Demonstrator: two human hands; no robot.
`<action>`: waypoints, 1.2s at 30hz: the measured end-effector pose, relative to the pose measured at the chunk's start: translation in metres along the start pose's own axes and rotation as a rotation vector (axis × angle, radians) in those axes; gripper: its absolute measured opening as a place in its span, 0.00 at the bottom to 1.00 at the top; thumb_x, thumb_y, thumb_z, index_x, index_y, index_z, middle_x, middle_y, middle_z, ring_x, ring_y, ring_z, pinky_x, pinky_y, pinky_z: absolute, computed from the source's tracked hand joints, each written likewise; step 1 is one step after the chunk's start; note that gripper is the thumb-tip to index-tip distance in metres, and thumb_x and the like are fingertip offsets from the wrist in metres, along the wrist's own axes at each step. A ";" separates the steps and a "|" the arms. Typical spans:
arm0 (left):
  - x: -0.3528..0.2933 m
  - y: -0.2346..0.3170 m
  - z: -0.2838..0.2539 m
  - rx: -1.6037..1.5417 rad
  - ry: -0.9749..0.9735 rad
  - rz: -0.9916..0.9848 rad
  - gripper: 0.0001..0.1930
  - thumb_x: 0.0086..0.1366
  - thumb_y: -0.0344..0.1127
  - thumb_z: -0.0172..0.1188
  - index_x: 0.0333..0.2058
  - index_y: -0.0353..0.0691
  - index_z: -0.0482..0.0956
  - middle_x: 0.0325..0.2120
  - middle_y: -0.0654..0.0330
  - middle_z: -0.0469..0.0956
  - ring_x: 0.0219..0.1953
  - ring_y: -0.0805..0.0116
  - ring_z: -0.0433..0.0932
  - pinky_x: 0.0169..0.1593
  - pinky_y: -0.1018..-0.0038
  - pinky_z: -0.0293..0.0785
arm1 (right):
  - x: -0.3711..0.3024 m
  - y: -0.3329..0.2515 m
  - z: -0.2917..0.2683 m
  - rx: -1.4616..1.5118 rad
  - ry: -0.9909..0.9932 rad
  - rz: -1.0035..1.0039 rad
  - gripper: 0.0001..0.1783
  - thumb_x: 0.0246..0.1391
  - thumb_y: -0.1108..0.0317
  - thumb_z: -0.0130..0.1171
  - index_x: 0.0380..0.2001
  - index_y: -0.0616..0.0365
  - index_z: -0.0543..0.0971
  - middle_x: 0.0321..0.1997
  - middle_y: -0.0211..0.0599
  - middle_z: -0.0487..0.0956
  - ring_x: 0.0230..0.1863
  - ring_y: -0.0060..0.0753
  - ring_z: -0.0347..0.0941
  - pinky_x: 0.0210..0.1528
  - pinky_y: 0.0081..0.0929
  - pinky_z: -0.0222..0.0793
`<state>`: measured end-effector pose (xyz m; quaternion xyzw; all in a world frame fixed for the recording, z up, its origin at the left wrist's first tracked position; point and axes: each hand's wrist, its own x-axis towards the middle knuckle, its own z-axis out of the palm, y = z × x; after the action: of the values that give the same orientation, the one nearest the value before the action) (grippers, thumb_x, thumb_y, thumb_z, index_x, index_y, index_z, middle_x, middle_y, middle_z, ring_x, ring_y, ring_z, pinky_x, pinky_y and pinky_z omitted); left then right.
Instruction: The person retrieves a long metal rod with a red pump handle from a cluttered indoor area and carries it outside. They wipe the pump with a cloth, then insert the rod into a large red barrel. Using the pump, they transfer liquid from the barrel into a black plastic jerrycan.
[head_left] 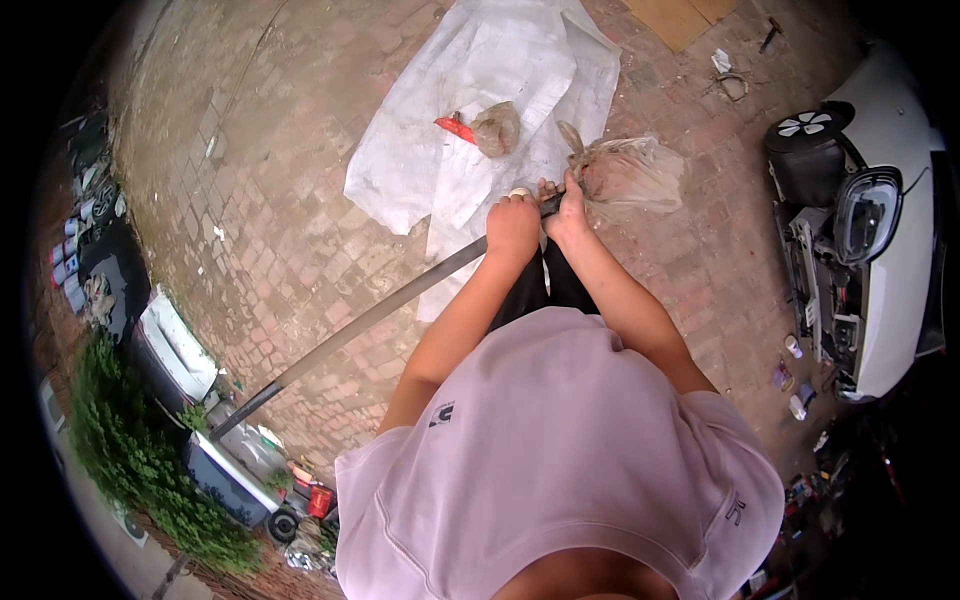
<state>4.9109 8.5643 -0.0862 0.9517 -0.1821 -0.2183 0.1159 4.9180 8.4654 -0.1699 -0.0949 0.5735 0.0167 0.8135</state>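
Observation:
A long dark grey pole (pixel 365 318) slants across in front of me, from my hands down to the far left. My left hand (pixel 513 225) is closed round it near its upper end, with a small pale thing at the knuckles that I cannot make out. At the very end of the pole, my right hand (pixel 568 212) curls its fingers against it, thumb pointing up. Just beyond the right hand lies a tied, clear plastic bag (pixel 640 172) with reddish-brown contents. A white sheet (pixel 410 150) spreads over the ground, bearing a smaller brownish bag (pixel 496 128) and a red piece (pixel 455 127).
Brick paving (pixel 280 200) surrounds me. On the right stands a white car (pixel 900 320) with an exposed front, a headlight (pixel 868 213) and a black wheel (pixel 805 150). Cardboard (pixel 680 20) lies far ahead. White car panels (pixel 178 345) and a green bush (pixel 130 450) are at the left.

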 end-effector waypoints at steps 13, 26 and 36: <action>-0.052 -0.079 0.022 -0.471 -0.140 -0.458 0.11 0.48 0.34 0.59 0.30 0.35 0.75 0.27 0.46 0.77 0.34 0.50 0.77 0.38 0.61 0.72 | -0.028 0.068 -0.004 -1.132 -0.417 0.154 0.19 0.54 0.49 0.53 0.33 0.55 0.71 0.35 0.31 0.76 0.41 0.22 0.69 0.39 0.26 0.63; -0.069 -0.075 0.012 -0.130 -0.062 -0.612 0.12 0.53 0.42 0.60 0.30 0.40 0.74 0.25 0.50 0.78 0.31 0.51 0.78 0.34 0.59 0.73 | -0.029 0.006 0.075 -1.981 -0.559 -1.391 0.18 0.39 0.60 0.66 0.32 0.58 0.77 0.35 0.40 0.75 0.45 0.43 0.65 0.49 0.40 0.59; -0.073 -0.057 0.015 -0.081 -0.045 -0.528 0.08 0.56 0.39 0.55 0.29 0.40 0.72 0.23 0.51 0.77 0.28 0.51 0.78 0.30 0.59 0.73 | 0.003 0.032 0.091 -2.195 -0.482 -1.235 0.14 0.38 0.55 0.65 0.26 0.52 0.81 0.34 0.35 0.78 0.47 0.39 0.65 0.50 0.38 0.57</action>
<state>4.8602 8.6432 -0.0892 0.9558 0.0788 -0.2692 0.0888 4.9995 8.5127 -0.1476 -0.9563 -0.0410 0.1167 0.2648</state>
